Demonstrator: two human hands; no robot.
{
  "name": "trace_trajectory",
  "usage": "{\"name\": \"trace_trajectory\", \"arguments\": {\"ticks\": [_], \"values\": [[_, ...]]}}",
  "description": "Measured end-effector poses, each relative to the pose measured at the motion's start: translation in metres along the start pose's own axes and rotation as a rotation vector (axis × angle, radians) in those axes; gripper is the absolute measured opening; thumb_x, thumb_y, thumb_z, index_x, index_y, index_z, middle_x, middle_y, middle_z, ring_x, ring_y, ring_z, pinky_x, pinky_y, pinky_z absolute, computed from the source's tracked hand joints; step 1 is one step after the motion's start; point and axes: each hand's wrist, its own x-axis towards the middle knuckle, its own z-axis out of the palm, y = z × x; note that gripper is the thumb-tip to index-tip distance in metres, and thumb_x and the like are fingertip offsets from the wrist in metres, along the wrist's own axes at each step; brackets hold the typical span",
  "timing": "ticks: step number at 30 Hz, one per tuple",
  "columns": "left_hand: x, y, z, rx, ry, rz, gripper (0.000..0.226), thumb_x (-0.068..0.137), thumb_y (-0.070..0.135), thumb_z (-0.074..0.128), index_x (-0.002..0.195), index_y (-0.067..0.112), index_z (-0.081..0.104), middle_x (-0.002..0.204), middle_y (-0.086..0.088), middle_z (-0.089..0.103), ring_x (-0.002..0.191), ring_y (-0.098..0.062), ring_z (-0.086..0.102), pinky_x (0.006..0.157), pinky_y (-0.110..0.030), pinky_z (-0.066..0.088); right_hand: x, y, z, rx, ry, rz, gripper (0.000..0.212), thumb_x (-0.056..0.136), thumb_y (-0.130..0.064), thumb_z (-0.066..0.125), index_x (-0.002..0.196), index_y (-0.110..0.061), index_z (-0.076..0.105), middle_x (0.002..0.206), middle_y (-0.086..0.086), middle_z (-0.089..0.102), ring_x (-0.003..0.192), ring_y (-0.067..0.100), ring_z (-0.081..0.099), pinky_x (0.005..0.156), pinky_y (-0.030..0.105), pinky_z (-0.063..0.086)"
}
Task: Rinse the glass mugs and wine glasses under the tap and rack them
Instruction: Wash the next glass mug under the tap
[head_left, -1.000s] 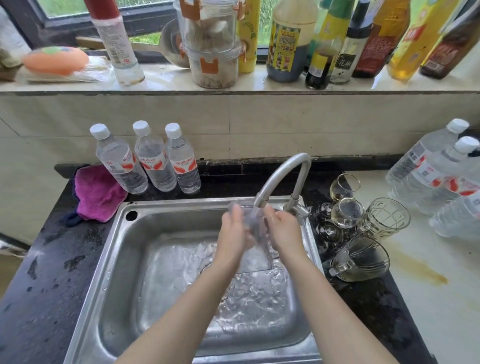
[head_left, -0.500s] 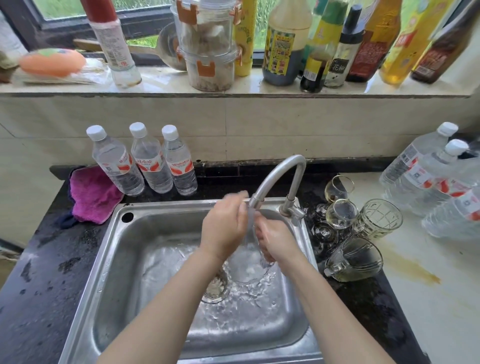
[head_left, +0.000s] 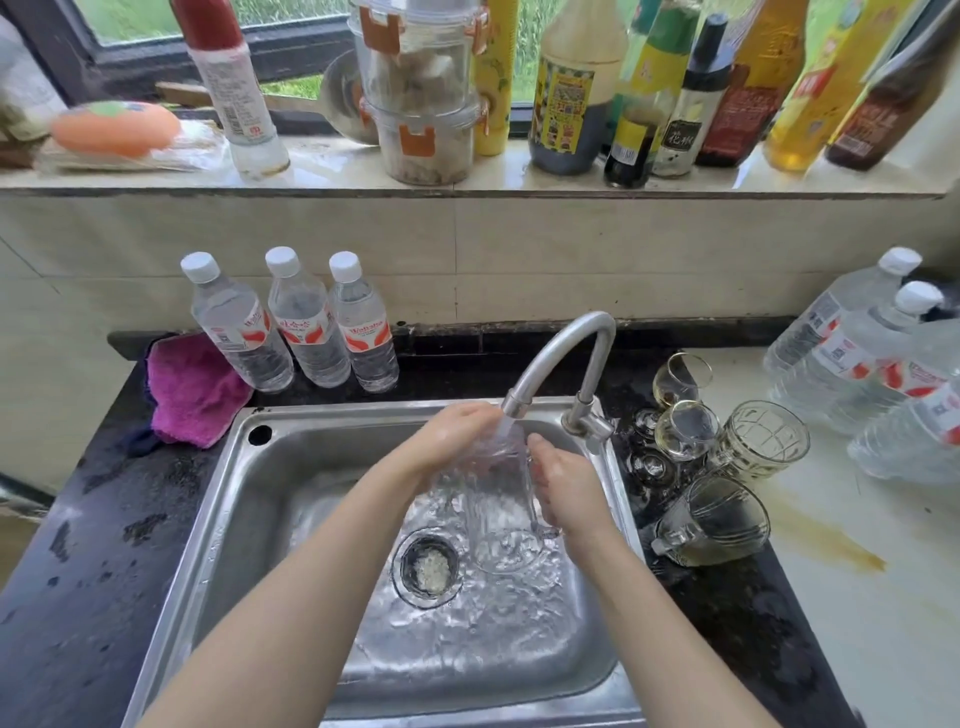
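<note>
Holding a glass mug (head_left: 498, 514) over the sink (head_left: 218, 519), the right hand (head_left: 569, 491) grips its handle side while the left hand (head_left: 452, 439) curls round its top under the running tap (head_left: 558, 358). Unwashed glasses (head_left: 711, 467) crowd the counter (head_left: 857, 597) beyond, right of the sink.

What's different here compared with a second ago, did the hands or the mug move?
The glass mug has been tipped from held high at the spout to hanging down into the sink, base low. The left hand slid up over its top under the tap; the right hand keeps hold of its side. Water still runs. The glasses beside the sink have not moved.
</note>
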Motion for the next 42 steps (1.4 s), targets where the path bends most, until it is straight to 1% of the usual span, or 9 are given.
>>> {"name": "trace_trajectory", "arguments": {"ticks": [4, 11, 15, 19, 22, 28, 32, 38, 42], "values": [[-0.012, -0.032, 0.021, -0.207, 0.247, 0.244, 0.044, 0.079, 0.054, 0.061, 0.117, 0.034, 0.050, 0.116, 0.003, 0.061, 0.100, -0.015, 0.064, 0.086, -0.035, 0.054, 0.000, -0.001, 0.000, 0.319, -0.114, 0.183, 0.045, 0.100, -0.031, 0.043, 0.056, -0.019, 0.045, 0.041, -0.008, 0.029, 0.033, 0.006, 0.022, 0.037, 0.018, 0.020], [-0.020, -0.043, 0.023, 0.136, 0.512, 0.429, 0.060, 0.072, 0.057, 0.053, 0.123, 0.026, 0.047, 0.114, 0.010, 0.056, 0.102, -0.004, 0.054, 0.084, -0.019, 0.045, 0.020, -0.031, 0.022, -0.337, -0.113, 0.359, 0.043, 0.097, -0.035, 0.037, 0.067, -0.010, 0.055, 0.053, 0.002, 0.050, 0.050, 0.018, 0.048, 0.063, 0.033, 0.045], [-0.016, -0.025, 0.019, -0.099, 0.663, 0.304, 0.039, 0.083, 0.047, 0.056, 0.112, 0.022, 0.048, 0.089, 0.013, 0.056, 0.074, 0.005, 0.056, 0.063, -0.007, 0.041, 0.014, -0.021, 0.034, 0.019, -0.012, 0.091, 0.037, 0.092, -0.035, 0.052, 0.070, -0.006, 0.059, 0.050, -0.003, 0.044, 0.048, 0.013, 0.039, 0.057, 0.031, 0.038], [-0.020, -0.033, 0.005, 0.040, 0.642, 0.367, 0.046, 0.074, 0.057, 0.053, 0.110, 0.029, 0.045, 0.089, 0.013, 0.059, 0.076, 0.007, 0.056, 0.066, -0.006, 0.039, 0.020, -0.022, 0.026, 0.372, -0.340, 0.316, 0.035, 0.099, -0.038, 0.044, 0.071, -0.018, 0.049, 0.046, -0.006, 0.039, 0.045, 0.009, 0.033, 0.054, 0.025, 0.028], [-0.020, -0.045, 0.004, 0.229, 0.601, 0.476, 0.062, 0.072, 0.062, 0.048, 0.120, 0.022, 0.045, 0.106, 0.011, 0.053, 0.087, 0.000, 0.052, 0.076, -0.003, 0.037, 0.024, -0.026, 0.032, 0.220, -0.251, 0.448, 0.037, 0.099, -0.029, 0.038, 0.065, -0.019, 0.047, 0.045, -0.005, 0.040, 0.042, 0.010, 0.034, 0.050, 0.024, 0.027], [-0.007, -0.026, 0.006, -0.141, 0.727, 0.301, 0.038, 0.079, 0.061, 0.051, 0.104, 0.032, 0.049, 0.095, 0.005, 0.060, 0.078, -0.013, 0.061, 0.072, -0.030, 0.050, 0.007, -0.012, 0.046, 0.261, 0.096, 0.004, 0.040, 0.099, -0.019, 0.042, 0.059, -0.013, 0.048, 0.052, 0.001, 0.039, 0.050, 0.015, 0.034, 0.050, 0.027, 0.030], [0.001, -0.026, 0.004, -0.455, 0.736, 0.162, 0.035, 0.089, 0.052, 0.052, 0.109, 0.024, 0.049, 0.091, -0.006, 0.060, 0.074, -0.018, 0.059, 0.065, -0.030, 0.054, 0.003, -0.014, 0.044, 0.542, 0.022, 0.053, 0.045, 0.103, -0.026, 0.033, 0.060, -0.017, 0.039, 0.047, -0.006, 0.028, 0.037, 0.006, 0.021, 0.038, 0.018, 0.018], [-0.008, -0.036, 0.022, -0.145, 0.733, 0.266, 0.045, 0.074, 0.067, 0.046, 0.109, 0.040, 0.043, 0.089, -0.001, 0.062, 0.081, -0.023, 0.062, 0.078, -0.043, 0.052, 0.018, -0.026, 0.026, 0.276, -0.074, 0.436, 0.057, 0.101, -0.039, 0.025, 0.050, -0.017, 0.034, 0.047, -0.003, 0.026, 0.032, 0.008, 0.015, 0.034, 0.017, 0.013], [-0.001, -0.037, 0.008, -0.288, 0.590, 0.258, 0.033, 0.083, 0.058, 0.054, 0.108, 0.038, 0.046, 0.091, -0.003, 0.062, 0.078, -0.021, 0.064, 0.079, -0.048, 0.054, 0.016, -0.042, 0.016, 0.008, -0.224, 0.343, 0.049, 0.102, -0.039, 0.024, 0.063, -0.015, 0.042, 0.044, -0.006, 0.036, 0.039, 0.011, 0.027, 0.044, 0.023, 0.024]]}}
